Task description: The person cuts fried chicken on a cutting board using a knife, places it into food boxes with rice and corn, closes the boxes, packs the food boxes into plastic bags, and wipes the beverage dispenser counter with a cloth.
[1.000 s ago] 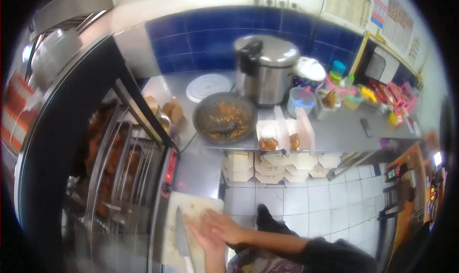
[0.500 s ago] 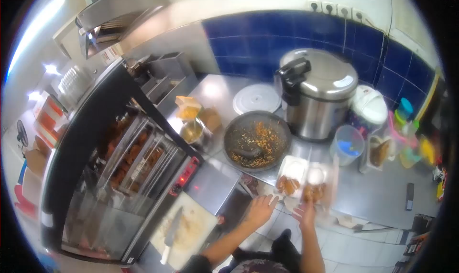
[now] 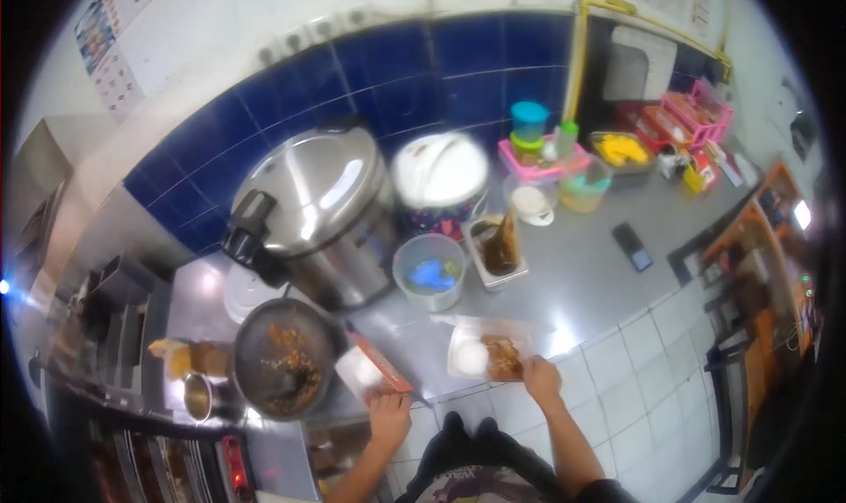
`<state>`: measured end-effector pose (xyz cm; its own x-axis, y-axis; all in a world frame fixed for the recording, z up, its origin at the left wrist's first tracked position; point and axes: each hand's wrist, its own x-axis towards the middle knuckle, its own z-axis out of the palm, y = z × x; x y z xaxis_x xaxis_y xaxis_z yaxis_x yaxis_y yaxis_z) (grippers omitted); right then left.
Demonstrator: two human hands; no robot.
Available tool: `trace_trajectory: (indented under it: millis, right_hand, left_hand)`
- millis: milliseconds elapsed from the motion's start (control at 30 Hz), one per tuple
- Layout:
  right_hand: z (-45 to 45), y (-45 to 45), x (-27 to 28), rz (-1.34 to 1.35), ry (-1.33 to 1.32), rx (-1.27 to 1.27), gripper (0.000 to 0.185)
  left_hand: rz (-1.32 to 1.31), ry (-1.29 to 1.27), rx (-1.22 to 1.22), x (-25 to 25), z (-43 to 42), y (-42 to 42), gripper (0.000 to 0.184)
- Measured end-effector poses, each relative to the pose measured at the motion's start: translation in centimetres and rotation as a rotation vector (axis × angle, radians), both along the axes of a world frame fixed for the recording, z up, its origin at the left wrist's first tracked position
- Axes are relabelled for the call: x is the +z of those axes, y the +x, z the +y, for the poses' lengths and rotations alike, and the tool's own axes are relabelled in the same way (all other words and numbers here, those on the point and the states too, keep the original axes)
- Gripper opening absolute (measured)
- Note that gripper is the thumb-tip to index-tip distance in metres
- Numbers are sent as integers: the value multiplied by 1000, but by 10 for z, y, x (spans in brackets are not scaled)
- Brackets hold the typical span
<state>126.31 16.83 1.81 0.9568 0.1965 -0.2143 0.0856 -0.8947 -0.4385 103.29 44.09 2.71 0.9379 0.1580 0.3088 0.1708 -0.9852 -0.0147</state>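
My right hand (image 3: 542,380) is closed on the right edge of an open paper food box (image 3: 462,323). White rice (image 3: 471,358) and brown sauced pieces of food (image 3: 505,360) fill it. At the counter's front edge, my left hand (image 3: 389,417) has its fingers curled on the near side of a second food box (image 3: 382,359), whose orange-printed flap stands up. Rice (image 3: 356,368) shows inside; the hand and flap hide part of its contents. To its left sits a dark pan (image 3: 249,349) with brown fried bits and a dark utensil in it.
Behind the boxes stand a large steel cooker (image 3: 339,256), a clear tub (image 3: 429,296) with something blue inside, and a metal container of dark sauce (image 3: 498,278). A phone-like dark object (image 3: 632,245) lies to the right. A small metal pot (image 3: 199,397) stands at left.
My view has swung right. The two food boxes, side by side before, are now apart. My right hand has carried one to the right; my left hand is now on the other.
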Motion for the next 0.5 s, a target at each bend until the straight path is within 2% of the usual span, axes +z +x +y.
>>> trace_trajectory:
  millis: [100, 167, 267, 333, 467, 500]
  right_hand:
    - [-35, 56, 21, -112, -52, -74, 29]
    - [-57, 87, 27, -150, -81, -101, 28]
    - [-100, 138, 14, -208, 7, -60, 28]
    - [-125, 173, 11, -167, 7, -97, 27]
    - [-178, 248, 9, -220, 138, -18, 27]
    - [-191, 269, 13, -195, 182, -11, 27]
  left_hand:
    - [-57, -108, 25, -10, -24, 66, 16]
    - [84, -322, 219, 5, -52, 110, 15]
    - [15, -316, 181, -15, -90, 171, 19]
    - [48, -309, 211, 7, -133, 214, 14]
    - [65, -435, 247, 2, -206, 301, 16]
    - [-10, -430, 241, -4, -222, 327, 17]
